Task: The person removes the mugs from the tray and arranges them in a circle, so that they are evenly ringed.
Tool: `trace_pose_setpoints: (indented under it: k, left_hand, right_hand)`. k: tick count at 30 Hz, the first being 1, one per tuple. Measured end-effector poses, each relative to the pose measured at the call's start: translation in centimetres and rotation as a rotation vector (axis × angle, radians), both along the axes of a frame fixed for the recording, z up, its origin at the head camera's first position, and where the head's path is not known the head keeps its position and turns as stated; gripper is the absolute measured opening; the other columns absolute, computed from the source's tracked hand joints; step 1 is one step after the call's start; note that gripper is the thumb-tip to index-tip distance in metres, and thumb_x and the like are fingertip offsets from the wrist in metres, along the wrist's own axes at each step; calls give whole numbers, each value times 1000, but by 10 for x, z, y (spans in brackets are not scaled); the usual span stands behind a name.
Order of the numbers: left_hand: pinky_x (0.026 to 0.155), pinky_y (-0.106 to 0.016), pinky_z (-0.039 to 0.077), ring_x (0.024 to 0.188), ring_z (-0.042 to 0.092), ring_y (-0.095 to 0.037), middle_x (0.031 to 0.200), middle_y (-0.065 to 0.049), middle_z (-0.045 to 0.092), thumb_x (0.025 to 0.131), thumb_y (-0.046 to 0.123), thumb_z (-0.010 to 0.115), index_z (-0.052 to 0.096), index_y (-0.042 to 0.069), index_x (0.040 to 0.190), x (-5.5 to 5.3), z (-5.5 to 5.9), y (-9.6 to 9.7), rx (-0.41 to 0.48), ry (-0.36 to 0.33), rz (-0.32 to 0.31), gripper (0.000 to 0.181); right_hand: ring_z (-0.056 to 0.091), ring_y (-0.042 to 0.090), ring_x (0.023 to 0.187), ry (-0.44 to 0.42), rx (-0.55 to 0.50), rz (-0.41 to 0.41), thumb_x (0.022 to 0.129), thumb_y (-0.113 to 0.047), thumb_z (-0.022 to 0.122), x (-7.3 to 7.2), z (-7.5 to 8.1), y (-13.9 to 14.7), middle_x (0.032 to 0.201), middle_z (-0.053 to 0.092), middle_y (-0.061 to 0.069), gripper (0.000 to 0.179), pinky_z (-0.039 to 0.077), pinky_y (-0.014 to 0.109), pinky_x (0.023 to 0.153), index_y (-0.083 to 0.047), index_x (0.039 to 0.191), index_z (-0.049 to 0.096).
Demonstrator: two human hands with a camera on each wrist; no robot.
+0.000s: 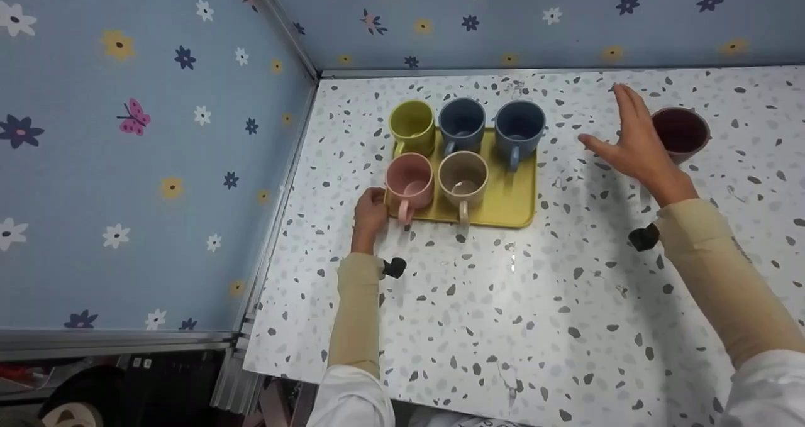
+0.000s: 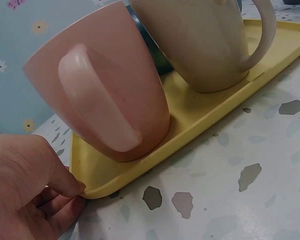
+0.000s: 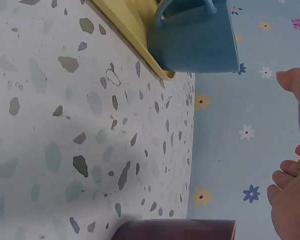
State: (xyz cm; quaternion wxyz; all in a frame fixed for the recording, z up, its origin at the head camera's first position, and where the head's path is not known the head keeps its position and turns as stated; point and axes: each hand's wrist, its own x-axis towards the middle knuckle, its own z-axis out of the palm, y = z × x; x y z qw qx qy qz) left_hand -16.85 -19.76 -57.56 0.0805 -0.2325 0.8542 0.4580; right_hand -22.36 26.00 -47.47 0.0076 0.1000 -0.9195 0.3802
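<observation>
My left hand (image 1: 370, 212) pinches the near left corner of a yellow tray (image 1: 516, 210); in the left wrist view the thumb (image 2: 70, 182) lies at the rim and the other fingers are curled beside it. On the tray stand a pink mug (image 1: 409, 178), a beige mug (image 1: 463, 178), a lime-green mug (image 1: 412, 125) and two blue mugs (image 1: 462, 122), (image 3: 195, 40). My right hand (image 1: 638, 141), fingers extended and thumb spread, is in the air to the right of the tray, holding nothing. Just beyond it is a dark maroon mug (image 1: 682, 131), partly hidden by the hand.
The speckled white table (image 1: 471, 326) reaches the flowered blue panels (image 1: 144, 163) on the left and at the back. A metal rail (image 1: 283, 31) runs along their corner. Dark items (image 1: 170, 383) lie below the table's left side.
</observation>
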Motion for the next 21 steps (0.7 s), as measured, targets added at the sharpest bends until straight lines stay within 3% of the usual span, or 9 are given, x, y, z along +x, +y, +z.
trace_pose_setpoints:
  k: [12, 21]
  left_hand:
    - [90, -33, 40, 101, 52, -16, 110, -4, 58, 86, 9, 44, 56, 12, 116, -3, -2, -2, -1, -16, 16, 32]
    - [90, -32, 41, 100, 53, -18, 109, -6, 59, 85, 7, 45, 56, 10, 116, 0, -2, -3, -1, 21, -2, 33]
  right_hand:
    - [12, 22, 138, 41, -36, 28, 81, -44, 64, -5, -17, -35, 152, 11, 8, 90, 16, 49, 109, -18, 148, 10]
    - [22, 27, 135, 49, -55, 38, 80, -43, 67, -11, -34, -64, 150, 16, 12, 90, 21, 47, 108, -13, 148, 15]
